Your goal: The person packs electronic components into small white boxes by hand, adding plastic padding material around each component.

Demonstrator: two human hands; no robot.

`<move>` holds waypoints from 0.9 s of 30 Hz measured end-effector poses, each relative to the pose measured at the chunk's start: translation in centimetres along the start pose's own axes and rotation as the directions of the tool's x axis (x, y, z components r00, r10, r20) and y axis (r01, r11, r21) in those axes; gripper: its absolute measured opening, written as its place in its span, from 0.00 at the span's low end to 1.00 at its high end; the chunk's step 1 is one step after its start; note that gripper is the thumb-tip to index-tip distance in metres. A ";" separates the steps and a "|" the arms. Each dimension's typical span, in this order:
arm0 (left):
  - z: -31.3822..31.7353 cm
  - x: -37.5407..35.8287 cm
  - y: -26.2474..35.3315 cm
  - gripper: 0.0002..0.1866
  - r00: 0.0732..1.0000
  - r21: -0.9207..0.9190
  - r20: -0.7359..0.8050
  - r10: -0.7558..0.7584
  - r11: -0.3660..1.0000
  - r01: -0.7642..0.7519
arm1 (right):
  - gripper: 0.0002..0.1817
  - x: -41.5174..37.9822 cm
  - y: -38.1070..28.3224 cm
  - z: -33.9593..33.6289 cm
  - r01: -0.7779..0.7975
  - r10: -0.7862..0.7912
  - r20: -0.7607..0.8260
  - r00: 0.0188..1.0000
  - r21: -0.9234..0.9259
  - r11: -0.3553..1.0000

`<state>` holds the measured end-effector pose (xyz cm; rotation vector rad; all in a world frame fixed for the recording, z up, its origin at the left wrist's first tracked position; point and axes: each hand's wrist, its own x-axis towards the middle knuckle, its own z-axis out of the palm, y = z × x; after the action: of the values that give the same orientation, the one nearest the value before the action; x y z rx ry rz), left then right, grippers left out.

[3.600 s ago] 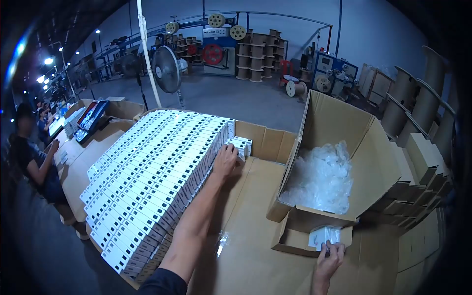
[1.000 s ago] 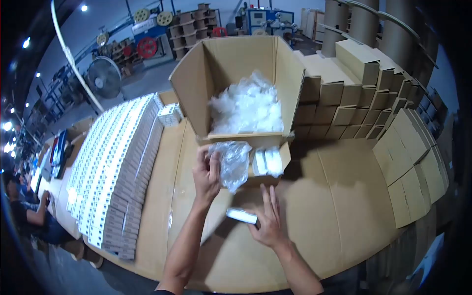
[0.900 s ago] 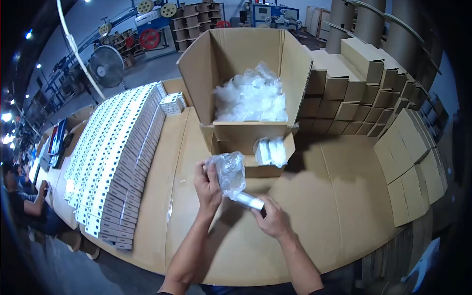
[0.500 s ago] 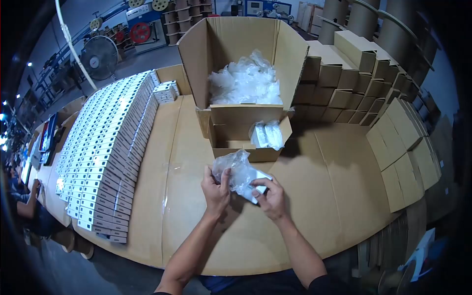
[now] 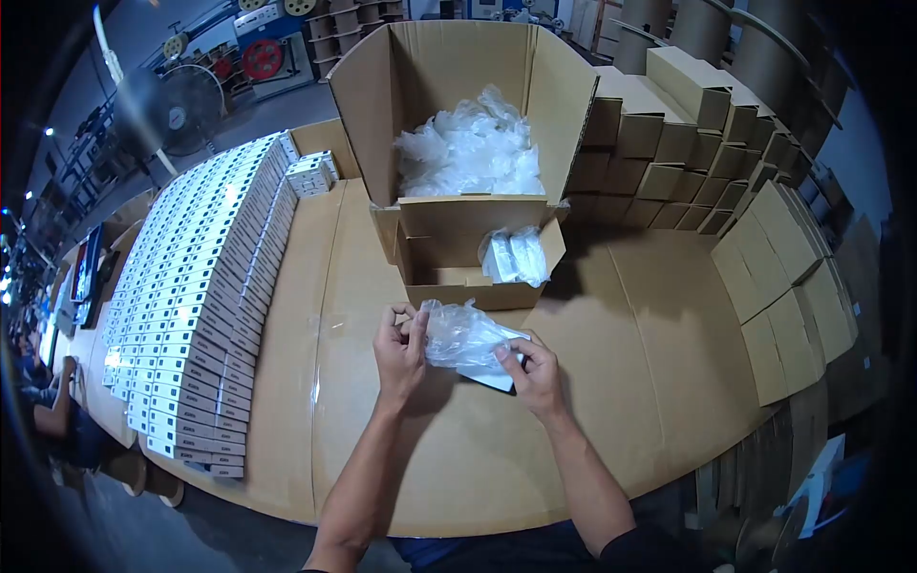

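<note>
Step in hand looks like bagging: a white box (image 5: 494, 378) is at the right end of a clear plastic bag (image 5: 451, 334), mostly under film, lower edge showing, held above the tabletop (image 5: 449, 477). Left hand (image 5: 399, 361) pinches the bag's left end between thumb and fingers; right hand (image 5: 537, 380) pinches film and box together at the right end, thumb on top. Can't tell how far in the box sits.

Judging from this, the move calls for a firm hold on the thin film and an even push on the box, kept in line with the bag; a corner could snag. Just beyond the hands, a small open carton (image 5: 463, 295) has wrapped white boxes (image 5: 516, 256) at its right end; loose plastic film (image 5: 468, 148) fills the base of the large carton behind.

Versus half a second ago: film is drawn out flatter and covers more of the box, whose bare face showed more then; right thumb now presses over film. Wrapped boxes unchanged in the small carton; view shifted slightly
</note>
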<state>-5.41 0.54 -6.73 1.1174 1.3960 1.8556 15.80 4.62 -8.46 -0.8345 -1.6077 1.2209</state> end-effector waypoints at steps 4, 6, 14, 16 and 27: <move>0.5 -0.7 0.6 0.06 0.983 0.021 0.146 0.108 0.993 -0.113 | 0.15 -0.2 -0.2 0.8 -0.066 0.062 0.026 0.998 0.169 0.983; 0.3 -1.0 1.2 0.11 0.968 0.002 0.247 0.036 0.999 -0.037 | 0.14 0.1 -0.5 1.0 -0.101 0.098 0.024 0.995 0.299 0.949; 0.5 -1.6 0.8 0.07 0.968 0.111 0.247 -0.035 0.994 0.008 | 0.14 -0.4 -1.2 -0.2 0.031 -0.031 -0.001 1.000 -0.033 0.999; 0.6 -1.7 1.7 0.06 0.966 0.065 0.230 -0.118 0.992 0.106 | 0.15 -0.2 -0.9 -0.5 -0.013 0.017 -0.038 0.999 0.098 0.995; -1.0 0.1 3.6 0.10 0.878 0.295 0.373 0.301 0.858 -0.420 | 0.09 -0.7 -1.8 -0.1 -0.039 0.038 0.081 0.996 0.008 0.999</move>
<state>-6.19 -0.97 -3.42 1.8982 1.4471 1.5817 16.19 3.55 -6.95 -0.8231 -1.6562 1.3033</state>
